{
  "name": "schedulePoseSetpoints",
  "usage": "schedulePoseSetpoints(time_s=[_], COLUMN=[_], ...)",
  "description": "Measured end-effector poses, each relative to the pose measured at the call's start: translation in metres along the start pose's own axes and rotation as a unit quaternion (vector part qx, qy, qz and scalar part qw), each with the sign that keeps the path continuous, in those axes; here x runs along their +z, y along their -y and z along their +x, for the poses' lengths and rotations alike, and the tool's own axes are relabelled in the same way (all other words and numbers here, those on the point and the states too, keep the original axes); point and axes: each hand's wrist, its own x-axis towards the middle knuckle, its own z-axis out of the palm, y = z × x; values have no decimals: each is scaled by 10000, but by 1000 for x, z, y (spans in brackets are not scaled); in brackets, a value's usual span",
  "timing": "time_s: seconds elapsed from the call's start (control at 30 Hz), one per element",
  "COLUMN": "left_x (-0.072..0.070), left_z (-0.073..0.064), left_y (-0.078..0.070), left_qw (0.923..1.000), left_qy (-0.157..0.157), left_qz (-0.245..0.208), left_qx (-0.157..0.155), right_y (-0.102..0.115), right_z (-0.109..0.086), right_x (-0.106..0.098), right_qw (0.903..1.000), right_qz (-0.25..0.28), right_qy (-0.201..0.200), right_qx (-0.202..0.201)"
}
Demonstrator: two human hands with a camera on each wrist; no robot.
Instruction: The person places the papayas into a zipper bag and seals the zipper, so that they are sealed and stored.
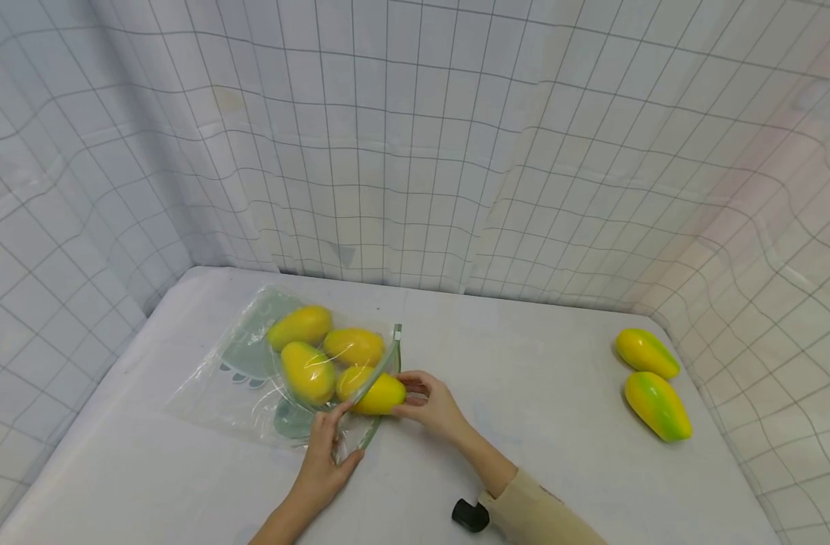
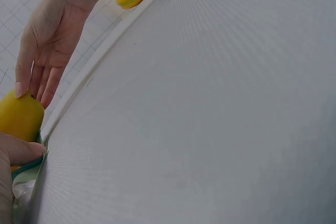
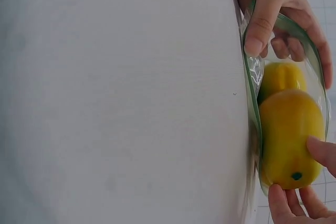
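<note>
A clear zip bag (image 1: 203, 401) with a green-edged mouth lies on the left of the table, with several yellow papayas inside. My left hand (image 1: 324, 458) grips the near side of the bag's mouth, its thumb (image 2: 26, 150) at the green rim. At the opening, one papaya (image 1: 383, 395) sits partly in the bag and partly out. My right hand (image 1: 431, 405) holds that papaya's outer end between thumb and fingers. In the right wrist view the papaya (image 3: 291, 129) shows a dark green spot on its end, with another papaya (image 3: 283, 74) behind it.
Two yellow-green papayas, a farther one (image 1: 646, 353) and a nearer one (image 1: 657, 406), lie at the table's right side. A black object (image 1: 470, 515) is by my right sleeve. Grid-patterned curtains (image 1: 428, 151) surround the white table (image 1: 523, 363).
</note>
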Motion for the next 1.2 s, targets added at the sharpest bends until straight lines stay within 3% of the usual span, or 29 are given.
schedulePoseSetpoints(time_s=[0.5,1.2], left_x=[0,-1], left_z=[1,1], left_y=[-2,-2], left_qw=[10000,9999], left_qy=[5,-1], left_qz=[-25,-34], left_qx=[52,96], right_y=[-9,-14], right_z=[13,22], right_x=[21,44], right_qw=[9985,9938], right_qz=[351,676], right_qy=[-375,-852], right_qx=[-205,219])
